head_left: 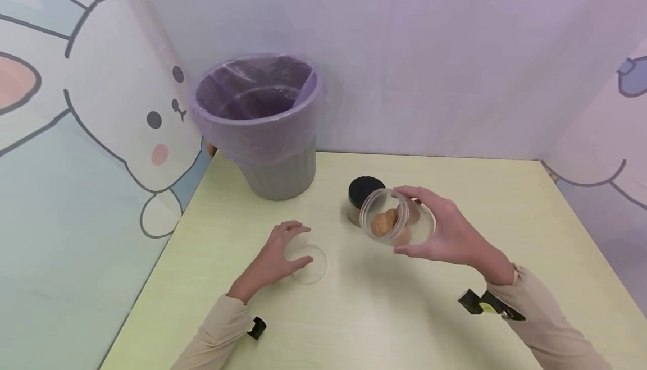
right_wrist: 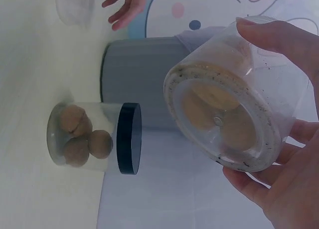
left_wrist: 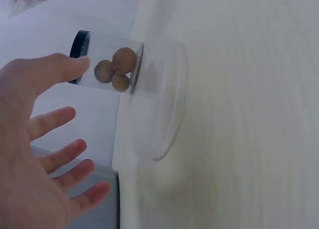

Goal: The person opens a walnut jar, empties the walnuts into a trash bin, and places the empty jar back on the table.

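Observation:
My right hand (head_left: pixel 445 228) grips a clear plastic jar (right_wrist: pixel 269 89) around its side, raised off the table. The jar is tilted, its uncovered mouth facing left, and several round brown walnut-like balls (head_left: pixel 382 224) lie inside. My left hand (head_left: pixel 273 255), fingers spread and bent a little, is above or beside a clear round lid (head_left: pixel 317 280) on the table; the left wrist view shows nothing in its grasp. Just behind the held jar stands a second clear jar (right_wrist: pixel 107 109) with a black lid (head_left: pixel 365 189), upright, with several similar brown balls in it.
A grey bin (head_left: pixel 280 173) lined with a purple translucent bag (head_left: pixel 258 134) stands at the table's back left. Behind the pale yellow table (head_left: pixel 354 325) is a plain wall covering (head_left: pixel 404 67); a rabbit-print panel (head_left: pixel 111 106) borders the left side.

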### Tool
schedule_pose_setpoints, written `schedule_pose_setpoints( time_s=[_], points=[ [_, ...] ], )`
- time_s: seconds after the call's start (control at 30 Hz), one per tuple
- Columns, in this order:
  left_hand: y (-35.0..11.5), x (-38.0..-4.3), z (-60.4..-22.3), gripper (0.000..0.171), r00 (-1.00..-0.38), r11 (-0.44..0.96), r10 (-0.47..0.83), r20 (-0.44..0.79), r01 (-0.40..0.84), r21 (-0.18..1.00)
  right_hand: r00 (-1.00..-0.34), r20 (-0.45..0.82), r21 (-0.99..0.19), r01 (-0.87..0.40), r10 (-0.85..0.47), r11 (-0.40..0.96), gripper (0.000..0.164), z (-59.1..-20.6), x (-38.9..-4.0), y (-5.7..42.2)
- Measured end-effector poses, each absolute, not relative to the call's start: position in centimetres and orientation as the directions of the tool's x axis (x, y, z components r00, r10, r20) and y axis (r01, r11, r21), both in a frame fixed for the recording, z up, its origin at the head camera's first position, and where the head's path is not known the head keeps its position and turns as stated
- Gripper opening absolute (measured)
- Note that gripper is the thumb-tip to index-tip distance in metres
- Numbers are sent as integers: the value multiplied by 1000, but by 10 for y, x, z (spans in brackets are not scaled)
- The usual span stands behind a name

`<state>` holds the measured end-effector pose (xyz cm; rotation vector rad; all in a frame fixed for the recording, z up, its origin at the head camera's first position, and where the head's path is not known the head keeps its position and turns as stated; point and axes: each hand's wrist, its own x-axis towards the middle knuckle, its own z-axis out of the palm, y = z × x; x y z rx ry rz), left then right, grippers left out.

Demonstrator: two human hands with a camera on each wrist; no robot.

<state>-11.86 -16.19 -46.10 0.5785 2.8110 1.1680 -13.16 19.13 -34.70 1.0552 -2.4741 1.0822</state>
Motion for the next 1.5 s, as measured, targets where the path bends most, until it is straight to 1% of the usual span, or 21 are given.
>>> schedule_pose_setpoints(
  time_s=[0.2,0.37,0.5,0.73,1.17,1.5],
  points=[
    [-173,-128,-453,50,-925,576,288,250,376,726,-717,467,-551,-694,-518,464,94,-344,-138,194],
    [-181,-136,-441,48,-919,520,236,315,393,758,-728,459,-567,-681,-510,463,93,-340,-142,194],
    [-187,-140,-430,47,-914,504,194,356,404,763,-733,455,-565,-676,-506,472,93,-337,-146,194],
    [-183,-125,-377,42,-905,495,131,404,413,765,-715,478,-552,-696,-510,459,93,-332,-152,193],
    [-197,-136,-350,40,-843,509,76,533,492,706,-703,503,-523,-711,-502,471,93,-320,-159,197],
    [-217,-142,-321,39,-761,538,11,649,552,637,-674,532,-506,-738,-513,446,96,-306,-166,192]
  ],
)
